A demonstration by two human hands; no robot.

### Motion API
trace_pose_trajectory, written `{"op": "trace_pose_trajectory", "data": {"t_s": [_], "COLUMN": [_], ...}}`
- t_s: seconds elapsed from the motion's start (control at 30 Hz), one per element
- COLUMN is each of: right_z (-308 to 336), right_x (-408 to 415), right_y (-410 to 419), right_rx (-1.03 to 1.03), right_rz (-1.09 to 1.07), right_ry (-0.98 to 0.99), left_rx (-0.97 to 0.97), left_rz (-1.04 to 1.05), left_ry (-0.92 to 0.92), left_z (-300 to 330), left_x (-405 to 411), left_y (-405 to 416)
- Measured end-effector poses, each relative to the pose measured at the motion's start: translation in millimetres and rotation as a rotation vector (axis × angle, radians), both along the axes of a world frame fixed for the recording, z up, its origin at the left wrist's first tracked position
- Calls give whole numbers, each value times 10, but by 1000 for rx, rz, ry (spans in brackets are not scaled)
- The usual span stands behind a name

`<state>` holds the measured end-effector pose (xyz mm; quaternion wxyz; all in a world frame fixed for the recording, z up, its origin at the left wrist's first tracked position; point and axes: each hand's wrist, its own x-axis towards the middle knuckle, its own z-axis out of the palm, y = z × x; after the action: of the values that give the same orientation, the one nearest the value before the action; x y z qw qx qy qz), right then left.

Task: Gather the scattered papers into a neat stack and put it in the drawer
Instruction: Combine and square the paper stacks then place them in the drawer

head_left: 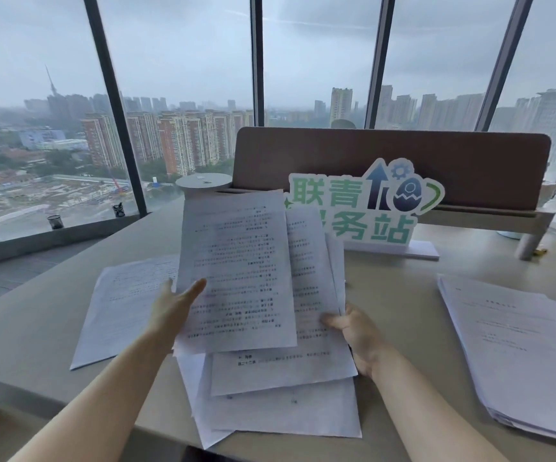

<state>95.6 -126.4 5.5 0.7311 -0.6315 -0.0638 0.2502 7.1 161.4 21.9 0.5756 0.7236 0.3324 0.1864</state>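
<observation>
Fingers (331,319) of the right hand (358,338) pinched the fanned papers (236,261); the left hand (173,305) gripped their edge above the desk (403,295).

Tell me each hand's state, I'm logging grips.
Left hand: closed on the front sheet.
Right hand: closed on the fanned sheets behind.

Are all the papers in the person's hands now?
No, one sheet lies flat on the desk to the left, and a pile sits at the right.
</observation>
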Motion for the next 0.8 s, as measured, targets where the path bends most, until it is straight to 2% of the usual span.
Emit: {"op": "trace_pose_trajectory", "data": {"t_s": [0.07,0.13,0.23,0.4,0.53,0.63,0.8], "right_z": [28,74,229,582,886,832,249], "right_x": [-26,-63,-167,-262,-354,-382,-330], "right_y": [-26,-28,-2,42,29,41,43], "right_rx": [43,95,124,223,319,169,-277], "right_rz": [-19,-42,-83,-210,-168,-174,-237], "right_ry": [-50,-97,-201,-395,-599,-665,-563], "left_rx": [-269,-321,-275,-140,-1,-20,59], "left_rz": [-122,-236,-263,-110,-44,-52,-243], "left_ry": [-96,-123,-196,-441,-639,-685,-403], "left_z": [5,27,27,303,626,609,104], "left_x": [-1,-10,47,69,21,-37,-167], "left_y": [-39,-183,-361,-563,-768,-857,-756]}}
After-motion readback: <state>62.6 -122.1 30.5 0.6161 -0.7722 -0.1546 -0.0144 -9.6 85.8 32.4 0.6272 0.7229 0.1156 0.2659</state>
